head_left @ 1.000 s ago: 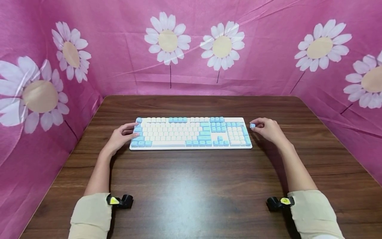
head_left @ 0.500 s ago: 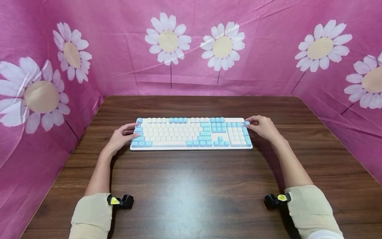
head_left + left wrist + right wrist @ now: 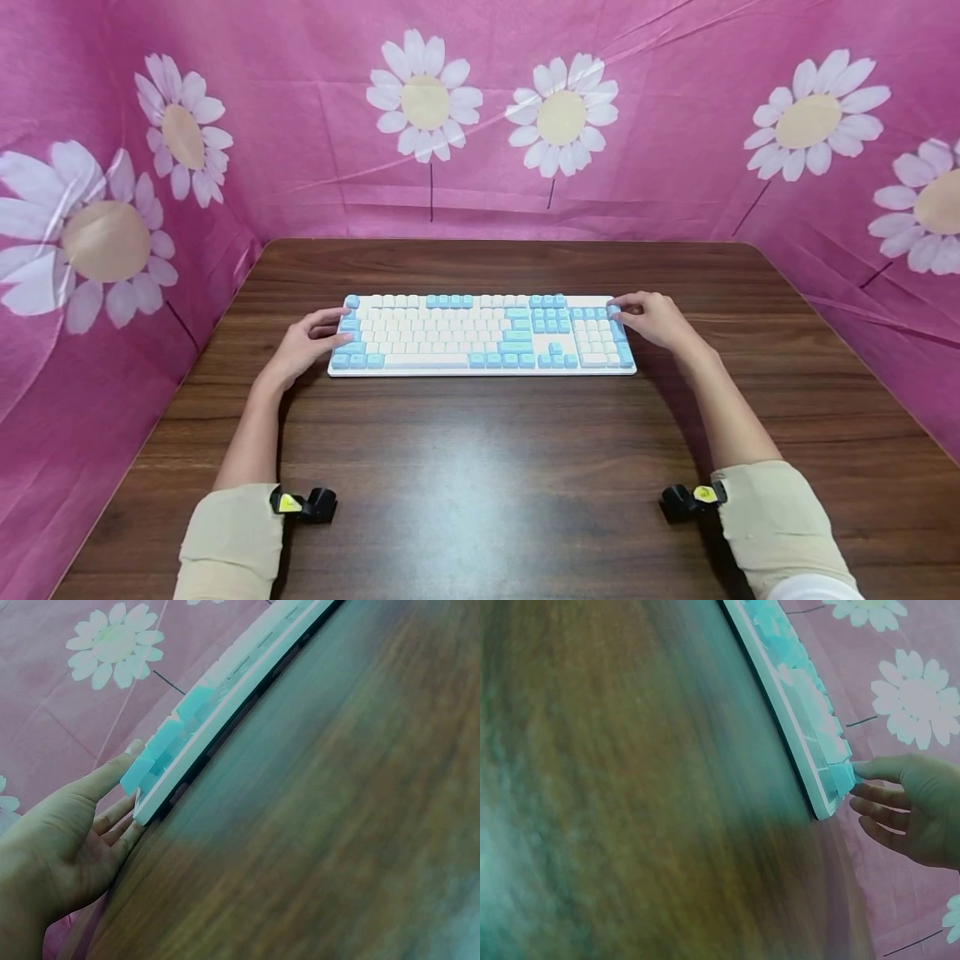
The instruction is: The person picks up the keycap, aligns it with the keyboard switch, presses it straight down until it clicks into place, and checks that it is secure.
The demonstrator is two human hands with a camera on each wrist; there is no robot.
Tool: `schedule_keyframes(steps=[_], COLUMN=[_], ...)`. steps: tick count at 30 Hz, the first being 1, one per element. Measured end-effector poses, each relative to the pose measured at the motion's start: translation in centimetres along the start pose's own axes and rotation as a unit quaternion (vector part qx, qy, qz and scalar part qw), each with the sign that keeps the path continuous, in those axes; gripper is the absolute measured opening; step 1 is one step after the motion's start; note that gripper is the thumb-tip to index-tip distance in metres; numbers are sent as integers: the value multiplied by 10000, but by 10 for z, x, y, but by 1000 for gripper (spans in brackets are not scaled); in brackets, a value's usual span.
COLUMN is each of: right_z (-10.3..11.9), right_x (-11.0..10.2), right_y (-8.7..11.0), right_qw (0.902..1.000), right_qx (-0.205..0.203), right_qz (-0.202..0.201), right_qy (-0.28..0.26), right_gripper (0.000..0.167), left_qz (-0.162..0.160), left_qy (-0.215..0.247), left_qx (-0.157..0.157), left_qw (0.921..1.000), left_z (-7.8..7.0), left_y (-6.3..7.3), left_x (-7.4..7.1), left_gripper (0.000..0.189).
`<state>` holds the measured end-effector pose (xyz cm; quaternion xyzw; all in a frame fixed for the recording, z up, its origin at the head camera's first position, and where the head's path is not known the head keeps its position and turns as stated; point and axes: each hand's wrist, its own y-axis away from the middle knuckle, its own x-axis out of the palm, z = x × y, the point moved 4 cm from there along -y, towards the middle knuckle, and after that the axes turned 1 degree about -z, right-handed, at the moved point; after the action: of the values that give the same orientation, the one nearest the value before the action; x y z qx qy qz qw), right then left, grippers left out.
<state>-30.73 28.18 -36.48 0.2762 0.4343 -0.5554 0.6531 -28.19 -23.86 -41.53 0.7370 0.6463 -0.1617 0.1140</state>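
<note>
A full-size keyboard point(image 3: 442, 360) with white and light-blue keycaps lies across the table. At its left end my left hand point(image 3: 297, 348) grips the frame. The left thumb rests on the blue keys in the left wrist view, and the other fingers are against the end and underside of the keyboard point(image 3: 196, 742). My right hand point(image 3: 657, 322) is at the far right corner. Its thumb and index finger pinch a small light-blue keycap point(image 3: 613, 310) close over the number pad's top row. From the right wrist, the right hand point(image 3: 922, 806) partly hides that corner.
The brown wooden table point(image 3: 465, 467) extends in front of and behind the keyboard. A pink cloth with daisies point(image 3: 487, 200) hangs along the back and both sides. Black wrist cameras point(image 3: 318, 506) are strapped over beige sleeves point(image 3: 228, 533).
My right hand has moved left with the keycap, from beside the keyboard to above its far right corner. The left hand has stayed at the left end.
</note>
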Motion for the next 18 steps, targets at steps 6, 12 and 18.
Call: schedule_keyframes(steps=[6,12,18], right_z=[2,0,0], right_x=[0,2,3], right_y=[1,1,2], right_qw=[10000,10000,9996], right_qx=[-58,-6,66], right_qz=[14,67,124], right_qy=[-23,-43,-242], right_gripper=[26,25,26], left_qz=[14,21,48], left_qy=[-30,-44,14], left_qx=[28,49,37], left_qw=[10000,10000,10000], left_z=[0,0,0], left_y=[0,0,0], left_x=[0,0,0], left_gripper=[55,55,55])
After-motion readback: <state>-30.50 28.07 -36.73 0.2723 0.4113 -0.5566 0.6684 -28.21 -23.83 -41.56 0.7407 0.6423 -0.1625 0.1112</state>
